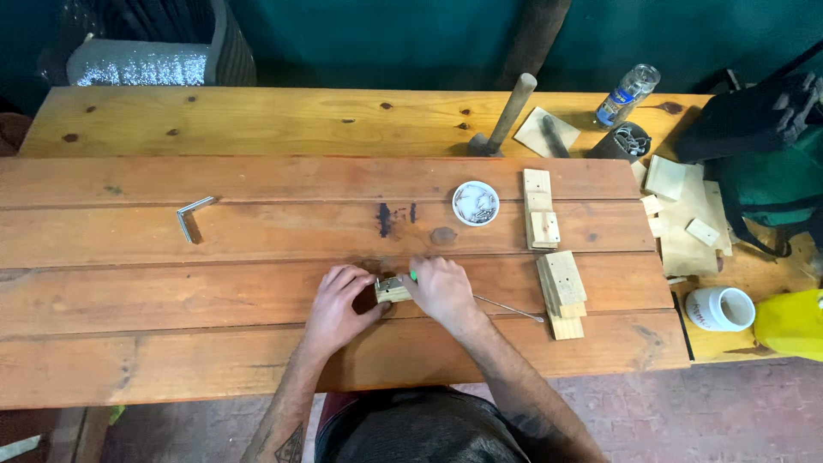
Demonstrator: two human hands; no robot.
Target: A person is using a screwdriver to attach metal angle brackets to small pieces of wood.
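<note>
Wooden block (392,291) lies near the front of the table (257,231), pinned by the closed left hand (337,300) while the right hand (441,287) grips a green-handled tool (412,276); firm downward bracing would, in my judgement, prevent slippage.

Clear bottle (628,94), blue-white label (615,106), bench's far right

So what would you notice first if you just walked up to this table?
Probably the two hands at the front middle: the left hand and right hand close together on a small wooden block. Behind them sits a small white dish of metal bits, and a hammer lies farther back.
</note>
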